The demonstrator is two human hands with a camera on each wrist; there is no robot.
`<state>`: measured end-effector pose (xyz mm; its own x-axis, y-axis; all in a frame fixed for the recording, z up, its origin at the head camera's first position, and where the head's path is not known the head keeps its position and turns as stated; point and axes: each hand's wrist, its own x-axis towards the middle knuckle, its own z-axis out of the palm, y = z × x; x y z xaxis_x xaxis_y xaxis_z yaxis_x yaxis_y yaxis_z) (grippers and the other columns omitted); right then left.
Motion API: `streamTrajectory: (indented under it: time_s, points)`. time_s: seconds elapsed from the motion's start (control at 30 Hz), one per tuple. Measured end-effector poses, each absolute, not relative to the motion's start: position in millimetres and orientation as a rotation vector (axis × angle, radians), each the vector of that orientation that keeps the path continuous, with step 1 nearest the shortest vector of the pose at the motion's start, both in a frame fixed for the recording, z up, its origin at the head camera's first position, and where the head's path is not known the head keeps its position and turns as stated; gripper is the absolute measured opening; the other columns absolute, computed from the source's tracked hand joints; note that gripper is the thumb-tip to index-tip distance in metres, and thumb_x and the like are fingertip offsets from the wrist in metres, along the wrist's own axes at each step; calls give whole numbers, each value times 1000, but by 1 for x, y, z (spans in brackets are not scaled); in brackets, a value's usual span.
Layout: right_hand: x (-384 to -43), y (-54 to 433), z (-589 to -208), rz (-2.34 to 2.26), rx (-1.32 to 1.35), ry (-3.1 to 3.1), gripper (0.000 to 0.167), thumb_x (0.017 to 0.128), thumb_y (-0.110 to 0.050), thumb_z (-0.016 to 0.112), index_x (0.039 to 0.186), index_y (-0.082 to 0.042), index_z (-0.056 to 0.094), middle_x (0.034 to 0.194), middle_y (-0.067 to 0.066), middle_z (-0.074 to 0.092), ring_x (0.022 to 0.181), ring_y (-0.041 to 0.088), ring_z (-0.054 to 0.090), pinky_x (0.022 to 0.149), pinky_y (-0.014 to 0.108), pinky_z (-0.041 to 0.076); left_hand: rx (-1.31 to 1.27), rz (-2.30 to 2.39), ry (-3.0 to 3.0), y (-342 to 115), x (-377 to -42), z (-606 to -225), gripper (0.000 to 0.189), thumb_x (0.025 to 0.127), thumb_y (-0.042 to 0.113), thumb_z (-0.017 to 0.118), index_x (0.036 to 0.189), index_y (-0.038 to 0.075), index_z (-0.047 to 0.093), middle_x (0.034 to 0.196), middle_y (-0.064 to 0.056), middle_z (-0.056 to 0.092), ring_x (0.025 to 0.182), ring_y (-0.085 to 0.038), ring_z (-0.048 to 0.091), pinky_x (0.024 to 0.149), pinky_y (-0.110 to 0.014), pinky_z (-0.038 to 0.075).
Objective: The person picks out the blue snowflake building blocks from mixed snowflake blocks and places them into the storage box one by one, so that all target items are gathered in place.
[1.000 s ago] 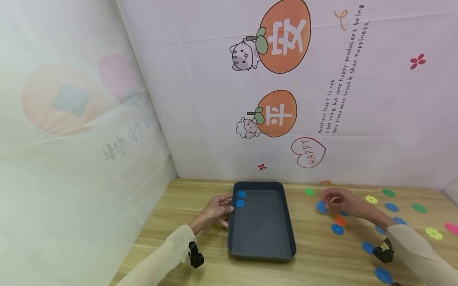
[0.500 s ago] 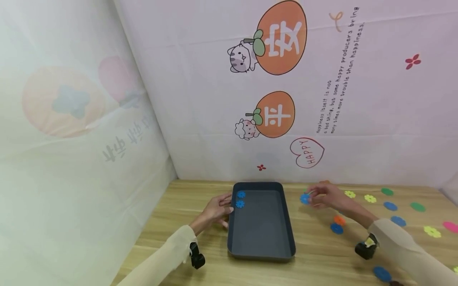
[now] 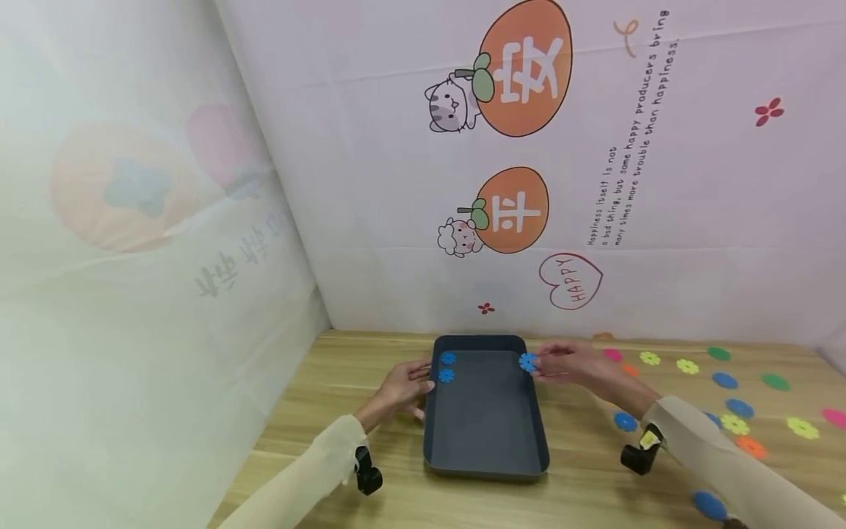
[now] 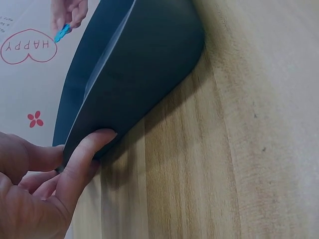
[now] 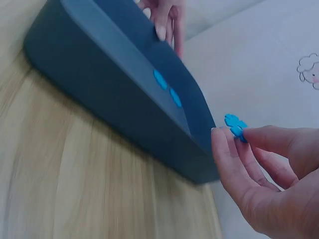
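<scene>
Blue flowers (image 3: pixel 446 375): two in one tray (image 3: pixel 487 422)

We see a wooden counter (image 3: pixel 311 389) and, behind it, white cloth (image 3: pixel 370 184) printed with a striped cat (image 3: pixel 451 106) and a HAPPY heart (image 3: pixel 571 282).

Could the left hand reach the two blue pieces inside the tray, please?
Probably yes: the left hand touches the left wall of the tray, and both blue pieces lie uncovered just inside; only that wall stands between.
</scene>
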<state>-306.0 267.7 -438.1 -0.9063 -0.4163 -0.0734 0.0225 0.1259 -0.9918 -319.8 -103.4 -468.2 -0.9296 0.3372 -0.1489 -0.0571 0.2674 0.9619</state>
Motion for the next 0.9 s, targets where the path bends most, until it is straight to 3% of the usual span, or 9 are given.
streamTrajectory:
  time_s: [0.1,0.4,0.9]
  points:
    - [-310,258,-437,-1819,-372,2073,36,110,-12,55,134,15,53,120,14,74,108,28,74,103,49,60,249,1710,2223,-102,-320,-468,58,103,1,62,158,0,44,158,-29,45,132,-43,59,54,-36,66]
    - [-323,221,-437,-1914,-233,1950,22,107,-3,56,120,14,60,106,16,76,95,24,76,98,48,63,262,1718,2218,-103,-318,-467,59,102,-1,62,158,-2,42,158,-31,43,134,-45,58,55,-37,66]
    - [-337,166,-440,-1829,-186,1966,26,107,2,53,127,19,55,112,27,73,97,28,77,104,55,57,255,1727,2215,-103,-318,-467,58,102,0,63,157,0,45,156,-30,46,133,-44,59,53,-37,65]
